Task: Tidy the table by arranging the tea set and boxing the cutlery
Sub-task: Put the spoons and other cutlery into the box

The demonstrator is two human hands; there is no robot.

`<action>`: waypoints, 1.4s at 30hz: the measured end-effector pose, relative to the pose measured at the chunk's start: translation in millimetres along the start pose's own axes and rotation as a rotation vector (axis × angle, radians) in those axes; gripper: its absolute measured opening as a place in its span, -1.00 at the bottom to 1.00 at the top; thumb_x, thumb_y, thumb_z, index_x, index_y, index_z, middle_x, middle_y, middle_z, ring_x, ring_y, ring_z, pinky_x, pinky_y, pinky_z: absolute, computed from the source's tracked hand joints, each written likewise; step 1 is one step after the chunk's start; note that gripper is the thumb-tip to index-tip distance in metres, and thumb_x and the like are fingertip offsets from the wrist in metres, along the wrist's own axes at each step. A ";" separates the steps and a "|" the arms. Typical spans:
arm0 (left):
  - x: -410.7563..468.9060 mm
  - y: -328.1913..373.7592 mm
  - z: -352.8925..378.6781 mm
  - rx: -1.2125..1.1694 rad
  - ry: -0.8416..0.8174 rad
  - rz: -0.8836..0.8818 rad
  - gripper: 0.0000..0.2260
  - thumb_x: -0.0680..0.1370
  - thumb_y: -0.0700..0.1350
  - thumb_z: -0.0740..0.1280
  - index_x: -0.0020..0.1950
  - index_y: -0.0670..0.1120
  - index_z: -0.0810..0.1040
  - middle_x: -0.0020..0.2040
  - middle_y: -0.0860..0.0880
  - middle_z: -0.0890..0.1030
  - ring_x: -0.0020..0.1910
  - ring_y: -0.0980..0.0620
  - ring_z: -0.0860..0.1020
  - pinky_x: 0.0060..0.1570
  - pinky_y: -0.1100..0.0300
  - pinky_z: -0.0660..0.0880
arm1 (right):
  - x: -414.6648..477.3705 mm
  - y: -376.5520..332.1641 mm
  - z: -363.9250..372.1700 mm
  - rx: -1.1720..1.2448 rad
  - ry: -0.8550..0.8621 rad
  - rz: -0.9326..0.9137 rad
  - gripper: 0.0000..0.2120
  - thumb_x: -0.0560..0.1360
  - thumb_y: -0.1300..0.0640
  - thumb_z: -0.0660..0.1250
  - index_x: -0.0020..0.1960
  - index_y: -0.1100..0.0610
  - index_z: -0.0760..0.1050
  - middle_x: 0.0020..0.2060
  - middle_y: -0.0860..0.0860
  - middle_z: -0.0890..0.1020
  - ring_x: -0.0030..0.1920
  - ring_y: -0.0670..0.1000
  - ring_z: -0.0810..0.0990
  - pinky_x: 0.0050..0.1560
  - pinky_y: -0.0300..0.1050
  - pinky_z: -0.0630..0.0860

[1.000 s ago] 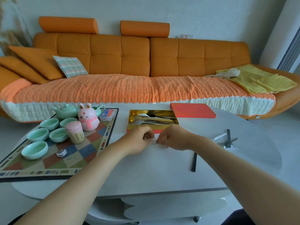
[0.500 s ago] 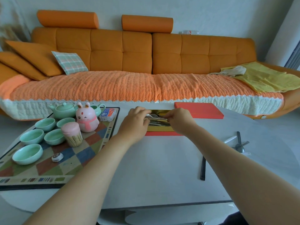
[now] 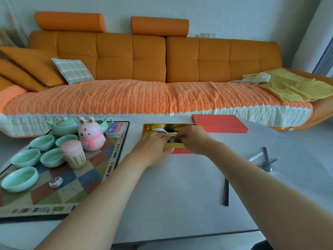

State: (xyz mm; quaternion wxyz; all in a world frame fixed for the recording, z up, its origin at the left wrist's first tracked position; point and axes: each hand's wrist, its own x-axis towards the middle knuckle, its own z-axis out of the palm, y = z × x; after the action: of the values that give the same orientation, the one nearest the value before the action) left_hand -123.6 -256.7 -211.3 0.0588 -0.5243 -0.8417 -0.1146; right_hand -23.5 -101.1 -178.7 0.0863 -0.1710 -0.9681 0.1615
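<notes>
Gold-lined cutlery box (image 3: 149, 127) lies under both hands, left hand (image 3: 153, 147) and right hand (image 3: 194, 139).

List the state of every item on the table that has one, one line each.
Gold-lined cutlery box: open, cutlery inside.
Flat red lid: off, lying beside the box.
Left hand: over the box.
Right hand: over the box, pinching cutlery.
Mint green teapot: lidded, upright.
Black chopstick: unboxed, on table.
</notes>
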 end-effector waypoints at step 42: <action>-26.1 108.3 -19.8 -0.039 -0.192 -0.073 -0.81 0.54 -0.06 0.35 0.12 0.03 0.67 0.02 0.06 0.65 -0.04 0.01 0.59 -0.04 0.11 0.59 | -91.7 48.0 -28.6 -0.012 -0.231 -0.046 -0.61 0.48 0.28 0.29 0.19 -0.09 0.62 0.06 -0.15 0.54 -0.09 -0.19 0.45 -0.20 -0.41 0.31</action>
State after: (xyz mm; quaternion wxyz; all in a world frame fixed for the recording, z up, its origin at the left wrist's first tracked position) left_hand -15.4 -238.6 -183.7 -0.0366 -0.5031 -0.8595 -0.0825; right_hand 82.4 -83.3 -178.7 -0.0233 -0.1296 -0.9762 0.1725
